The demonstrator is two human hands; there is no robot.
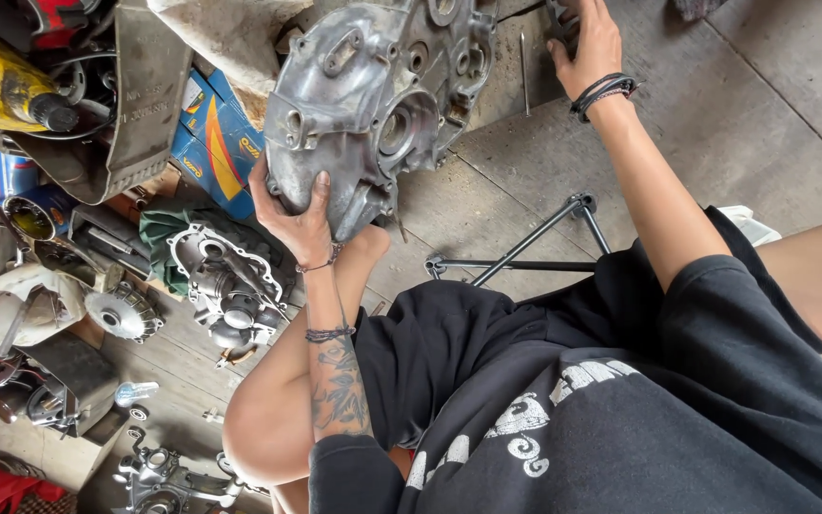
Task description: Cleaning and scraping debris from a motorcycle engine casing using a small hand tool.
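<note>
Concrete workshop floor point(715, 105), seen from above. Your left hand point(302, 224) grips the crankcase half point(373, 95) by its lower edge, holding it upright and bare of internals. Farther off, your right hand point(587, 43) closes on a dark tool point(559, 21); fitting seems not yet begun.

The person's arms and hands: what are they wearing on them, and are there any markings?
Both forearms are bare below short black sleeves. The left hand has a thin beaded bracelet at the wrist, a dark braided band further up the forearm, and a dark tattoo below that. The right hand has several dark cord and bead bracelets stacked at the wrist. No gloves on either.
</note>
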